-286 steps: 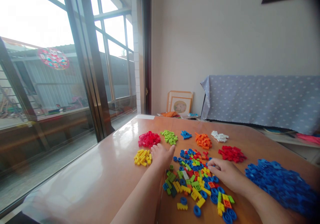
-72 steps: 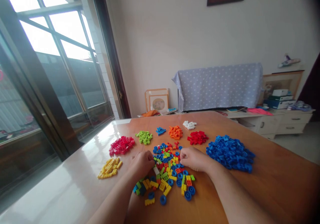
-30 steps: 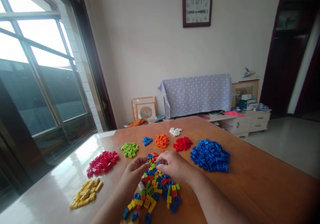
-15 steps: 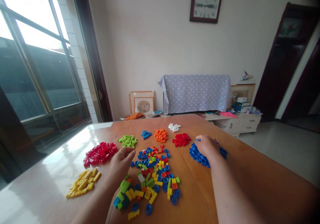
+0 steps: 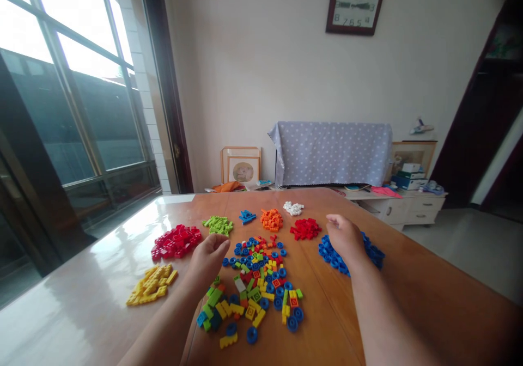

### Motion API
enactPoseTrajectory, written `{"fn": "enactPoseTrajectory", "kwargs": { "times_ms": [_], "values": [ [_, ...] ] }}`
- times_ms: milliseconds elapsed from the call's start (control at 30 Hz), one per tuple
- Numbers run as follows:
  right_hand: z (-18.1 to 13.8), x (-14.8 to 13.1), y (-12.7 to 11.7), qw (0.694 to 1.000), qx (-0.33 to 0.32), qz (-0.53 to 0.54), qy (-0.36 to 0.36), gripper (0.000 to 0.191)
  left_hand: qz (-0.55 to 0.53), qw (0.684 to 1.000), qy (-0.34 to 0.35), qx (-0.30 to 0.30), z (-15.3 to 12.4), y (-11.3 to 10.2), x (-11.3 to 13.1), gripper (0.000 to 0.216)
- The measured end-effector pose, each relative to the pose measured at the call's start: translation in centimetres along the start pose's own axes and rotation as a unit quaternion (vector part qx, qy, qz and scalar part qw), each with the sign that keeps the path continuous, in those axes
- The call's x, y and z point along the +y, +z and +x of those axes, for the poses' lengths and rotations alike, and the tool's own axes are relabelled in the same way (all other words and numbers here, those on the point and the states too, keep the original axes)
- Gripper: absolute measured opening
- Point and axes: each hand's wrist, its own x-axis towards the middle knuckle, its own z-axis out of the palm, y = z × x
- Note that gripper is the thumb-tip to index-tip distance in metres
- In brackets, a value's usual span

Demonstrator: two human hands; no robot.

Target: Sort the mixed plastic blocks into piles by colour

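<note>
My left hand (image 5: 210,257) hovers over the left edge of the mixed pile of toy bricks and blue wheels (image 5: 253,279). Its fingers are pressed together, and whatever they hold, if anything, is hidden. On the right, my right hand (image 5: 346,239) is above a heap of blue ring-shaped wheels (image 5: 333,257), covering part of it. Its fingers are loosely apart, with nothing seen between them. Near my left hand lie the crimson brick pile (image 5: 177,242), the lime green pile (image 5: 218,225) and the yellow bricks (image 5: 151,285).
Along the back of the wooden table (image 5: 327,311) lie small piles: blue pieces (image 5: 247,217), orange bricks (image 5: 272,220), white pieces (image 5: 293,208) and red bricks (image 5: 305,229). Beyond stand a cloth-covered object (image 5: 333,153) and a white cabinet (image 5: 420,211).
My right hand has lifted slightly from the blue wheels, and the blue piece at its fingertips no longer shows there. My left hand keeps its place by the mixed pile. The view has turned left.
</note>
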Motion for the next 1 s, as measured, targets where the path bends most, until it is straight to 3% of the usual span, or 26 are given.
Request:
{"fn": "enactPoseTrajectory", "kwargs": {
  "times_ms": [133,300,500,667,833,1000],
  "values": [
    [-1.0,-1.1,2.1,0.993,-0.067,0.087,-0.044,0.035,0.028,0.999,0.018,-0.007,0.5,0.1,-1.1,0.041],
    [-2.8,-2.6,4.3,0.976,-0.166,0.087,-0.107,0.030,0.053,0.998,0.026,-0.001,1.1,0.3,-2.3,0.036],
    [-5.2,-4.3,5.4,0.938,-0.291,0.060,-0.180,0.025,0.055,0.998,0.005,-0.012,0.7,0.5,-1.5,0.038],
    [-7.2,-6.6,5.3,0.901,-0.373,0.069,-0.211,0.037,0.085,0.995,0.019,-0.044,-0.1,1.0,-0.4,0.033],
    [-8.5,-8.3,4.9,0.864,-0.421,0.044,-0.274,0.042,0.149,0.983,0.065,-0.080,-1.0,1.8,-0.3,0.026],
    [-8.5,-8.4,4.7,0.859,-0.427,-0.010,-0.282,0.042,0.185,0.970,0.113,-0.112,-1.2,2.3,-1.0,0.023]
  ]
}}
